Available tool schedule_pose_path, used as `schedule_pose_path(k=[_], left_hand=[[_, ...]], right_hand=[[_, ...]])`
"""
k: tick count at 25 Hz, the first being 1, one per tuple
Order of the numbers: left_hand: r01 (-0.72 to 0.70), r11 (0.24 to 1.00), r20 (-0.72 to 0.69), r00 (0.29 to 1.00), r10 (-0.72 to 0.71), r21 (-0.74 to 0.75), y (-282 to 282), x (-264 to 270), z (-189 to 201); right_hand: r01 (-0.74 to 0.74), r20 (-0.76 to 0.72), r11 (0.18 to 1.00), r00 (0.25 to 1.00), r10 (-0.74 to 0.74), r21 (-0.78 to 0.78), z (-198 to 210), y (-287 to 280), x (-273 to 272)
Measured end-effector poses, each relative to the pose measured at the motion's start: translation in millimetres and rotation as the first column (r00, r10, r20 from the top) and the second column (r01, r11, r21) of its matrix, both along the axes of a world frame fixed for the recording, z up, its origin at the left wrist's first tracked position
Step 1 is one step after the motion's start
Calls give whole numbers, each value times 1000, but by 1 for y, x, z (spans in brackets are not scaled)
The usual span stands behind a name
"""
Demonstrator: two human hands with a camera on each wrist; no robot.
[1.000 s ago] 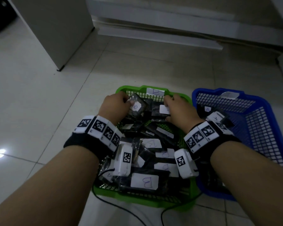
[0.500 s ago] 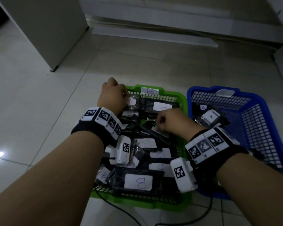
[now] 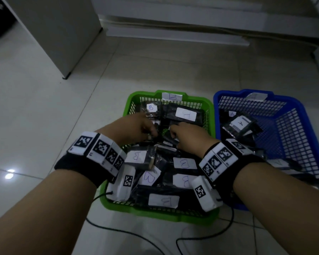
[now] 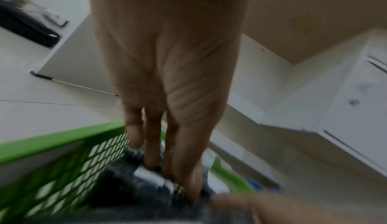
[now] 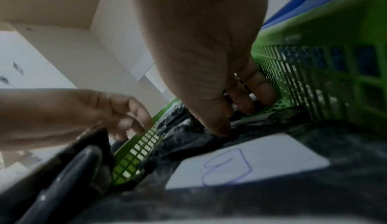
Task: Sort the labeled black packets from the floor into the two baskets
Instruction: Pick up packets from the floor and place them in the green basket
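Observation:
A green basket (image 3: pixel 134 96) tagged B holds several black packets with white B labels, one at its far side (image 3: pixel 185 115). To its right, a blue basket (image 3: pixel 302 107) tagged A holds a few packets labelled A (image 3: pixel 240 124). Both hands are down in the middle of the green basket. My left hand (image 3: pixel 151 134) has fairly straight fingers (image 4: pixel 155 153) whose tips touch a packet. My right hand (image 3: pixel 175 130) curls down among the packets, thumb tip on one (image 5: pixel 220 131). Whether it grips one is hidden.
A grey cabinet (image 3: pixel 59 34) stands on the far left, and a white ledge (image 3: pixel 173 32) runs along the back wall. Black cables (image 3: pixel 191 242) trail over the tiles in front of the baskets. Bare tile floor (image 3: pixel 35 116) lies to the left.
Both hands have drawn back from the far side of the green basket to its middle and now sit close together. The packets at the far side lie uncovered.

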State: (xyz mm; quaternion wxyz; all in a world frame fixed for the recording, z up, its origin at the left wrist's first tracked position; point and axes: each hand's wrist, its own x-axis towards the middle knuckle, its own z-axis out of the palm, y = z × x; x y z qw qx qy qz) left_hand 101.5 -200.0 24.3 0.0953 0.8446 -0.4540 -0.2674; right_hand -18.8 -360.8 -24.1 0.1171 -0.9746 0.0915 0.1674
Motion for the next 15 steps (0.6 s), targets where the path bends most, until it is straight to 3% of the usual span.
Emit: schedule_pose_path(k=[2, 7, 9, 11, 15], left_hand=[[97, 986, -41, 995, -92, 133, 8, -10, -8], [15, 997, -114, 993, -6, 77, 24, -16, -25], [59, 998, -77, 995, -56, 38, 28, -18, -31], [78, 997, -23, 997, -78, 15, 32, -22, -35], [102, 991, -113, 987, -111, -87, 31, -26, -35]], right_hand=[[4, -25, 1000, 1000, -4, -10, -1, 3, -1], [90, -176, 990, 982, -70, 105, 2, -5, -5], [108, -121, 981, 989, -89, 160, 4, -7, -5], [115, -50, 987, 993, -110, 116, 5, -4, -6], [68, -10, 997, 998, -68, 38, 3, 1, -10]])
